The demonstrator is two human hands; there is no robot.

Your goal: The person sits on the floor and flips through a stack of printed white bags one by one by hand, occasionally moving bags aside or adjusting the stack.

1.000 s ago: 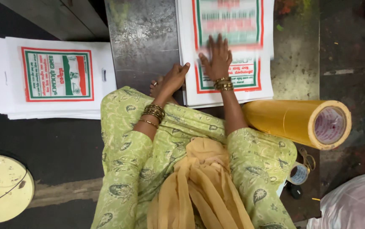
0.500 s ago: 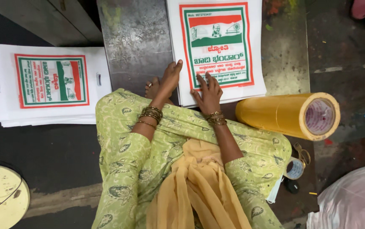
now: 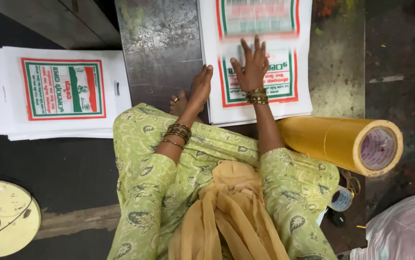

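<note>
The steel table (image 3: 161,43) runs away from the person, and on it, straight ahead of the hands, lies the stack of printed white bags (image 3: 258,103). Its long axis points away from the body, so the near short edge sits just past the knees and the far end runs out of view at the top. The stack lies ahead and slightly to the person's right.

A 2nd pile of the same bags (image 3: 53,94) lies well apart on the left, on the dark floor, turned crosswise so that its long axis runs left to right.

The yellow roll (image 3: 335,142) lies on its side beside the right knee, just off the stack's near right corner, its open core facing right. A round cream disc with a knob (image 3: 2,224) sits at the lower left, and a small tape roll (image 3: 341,200) shows by the right hip.

The right hand (image 3: 251,67) is the one on the stack: open, palm down, fingers spread flat across the top bag's printed panel, gripping nothing. The left hand (image 3: 200,89) is open too, fingers straight, resting at the stack's left edge where bag meets table; whether it touches the bags or only the steel I cannot tell. A bare foot (image 3: 178,103) lies just beside it. Both hands are close, but the right is squarely over the bags, the left at their side.
</note>
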